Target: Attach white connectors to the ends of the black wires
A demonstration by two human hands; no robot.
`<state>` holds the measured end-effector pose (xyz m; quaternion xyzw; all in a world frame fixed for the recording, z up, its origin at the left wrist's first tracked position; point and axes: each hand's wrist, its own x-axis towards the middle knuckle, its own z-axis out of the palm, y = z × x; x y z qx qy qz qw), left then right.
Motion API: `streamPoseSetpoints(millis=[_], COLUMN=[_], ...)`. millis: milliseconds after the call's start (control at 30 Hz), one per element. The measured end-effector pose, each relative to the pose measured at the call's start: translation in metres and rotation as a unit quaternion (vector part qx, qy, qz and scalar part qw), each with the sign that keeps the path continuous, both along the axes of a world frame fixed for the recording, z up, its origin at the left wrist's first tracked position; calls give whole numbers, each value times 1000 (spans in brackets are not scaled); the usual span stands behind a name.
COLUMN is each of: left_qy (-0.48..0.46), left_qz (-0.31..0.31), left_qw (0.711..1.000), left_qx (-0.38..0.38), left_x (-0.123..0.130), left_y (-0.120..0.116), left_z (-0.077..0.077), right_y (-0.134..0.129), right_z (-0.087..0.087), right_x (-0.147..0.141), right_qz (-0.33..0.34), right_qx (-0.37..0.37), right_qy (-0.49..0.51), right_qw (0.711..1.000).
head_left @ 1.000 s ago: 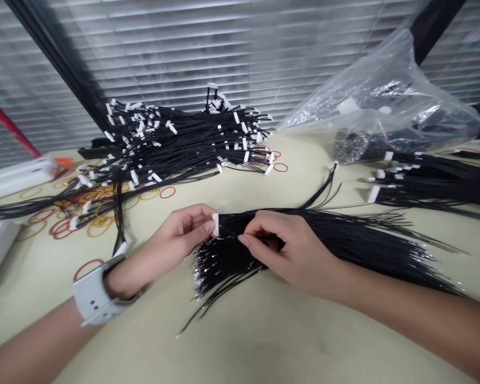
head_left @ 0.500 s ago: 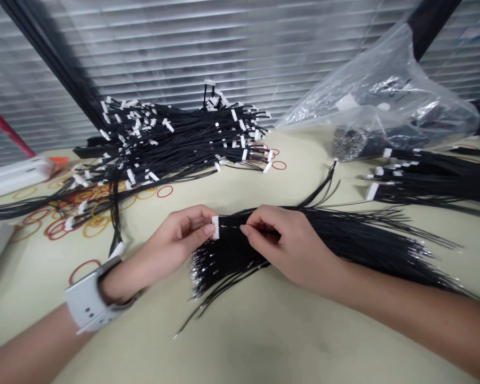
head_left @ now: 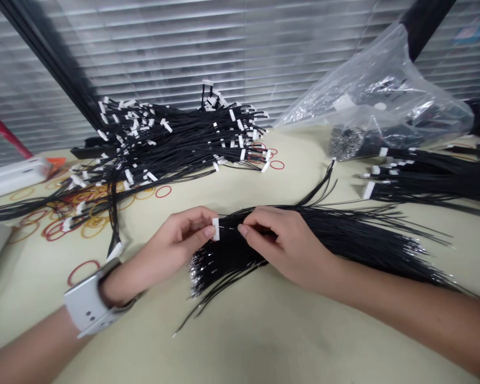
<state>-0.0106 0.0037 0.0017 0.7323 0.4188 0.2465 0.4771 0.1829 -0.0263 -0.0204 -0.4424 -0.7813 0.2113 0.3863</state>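
Far left, a red rod [head_left: 4, 130] slants down behind a white plastic strip [head_left: 16, 178], which lies at the edge of a pale cream table [head_left: 264, 341]. Red and tan rubber bands [head_left: 80, 226] are scattered on the table, partly under a large heap of black wires tipped with white connectors [head_left: 172, 138]. This heap stands before slatted window blinds [head_left: 184, 48]. Any marks on the connectors are too small to read.

Centre left, the left forearm reaches in from the lower corner, with a white wristband [head_left: 86, 304] around the wrist. The left hand [head_left: 172, 250] is nearly closed, its thumb and fingers pinching a white connector [head_left: 216, 229] upright at the end of a few wires.

Centre, a loose sheaf of black wires [head_left: 324, 240] lies on the table, under and between the hands, fanning outward to the right and lower left. The right hand [head_left: 288, 245] comes in from the right, palm down, with its fingers curled. Its fingertips [head_left: 244, 230] pinch wires just beside the connector.

Far right, a clear plastic bag [head_left: 384, 90] holds dark contents, and a further bundle of black wires with white connectors [head_left: 432, 181] lies in front of it.
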Motion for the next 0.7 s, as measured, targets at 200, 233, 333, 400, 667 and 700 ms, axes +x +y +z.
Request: streamPoseSetpoints(millis=[200, 233, 333, 400, 667, 700], left_qy=[11, 11, 14, 21, 51, 47], left_qz=[-8, -9, -9, -10, -3, -3], left_qw=[1000, 1000, 1000, 1000, 998, 999], left_qx=[5, 5, 4, 8, 32, 26], left_x=[-1, -1, -1, -1, -1, -1], left_y=[-1, -1, -1, -1, -4, -4], left_z=[0, 0, 0, 0, 2, 2], right_y=[0, 0, 1, 1, 1, 1], right_z=[0, 0, -1, -2, 0, 0], right_x=[-1, -1, -1, -1, -2, -3], right_qz=[4, 3, 1, -1, 0, 0], right_qx=[10, 10, 9, 8, -3, -7], right_qy=[-7, -9, -11, -10, -4, -2], right_qw=[1000, 1000, 1000, 1000, 1000, 1000])
